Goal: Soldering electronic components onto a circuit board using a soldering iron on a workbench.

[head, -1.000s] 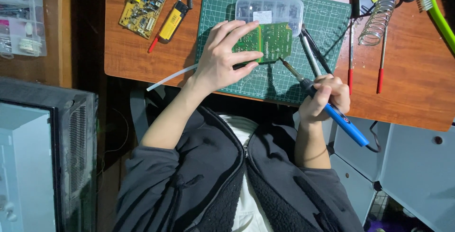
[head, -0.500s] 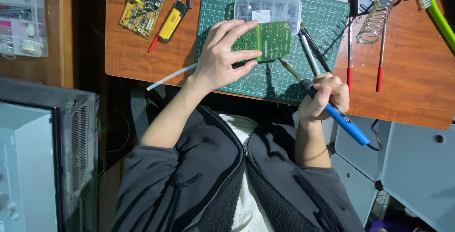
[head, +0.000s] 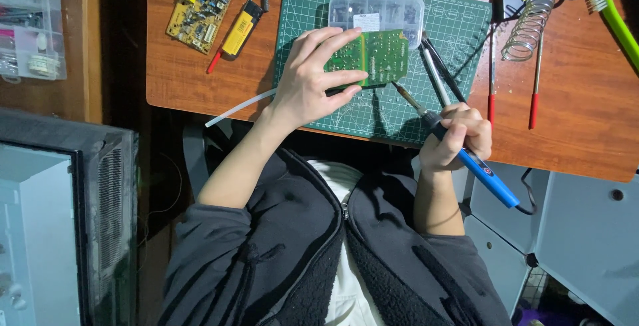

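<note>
Soldering a green circuit board (head: 376, 56)
Left hand (head: 313, 80) pinches board; right hand (head: 459, 136) grips soldering iron (head: 459, 146). A slip could burn fingers (head: 346, 76).

Dark grey zip fleece jacket (head: 293, 253), pushed-up sleeves, seemingly white shirt (head: 346, 286)

Yellow circuit board (head: 198, 8), coiled wire stand (head: 529, 25), perhaps tweezers (head: 440, 72), clear parts box (head: 376, 10).

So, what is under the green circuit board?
Under the green circuit board lies the green cutting mat. The left hand holds the board; the mat directly beneath is covered.
</note>
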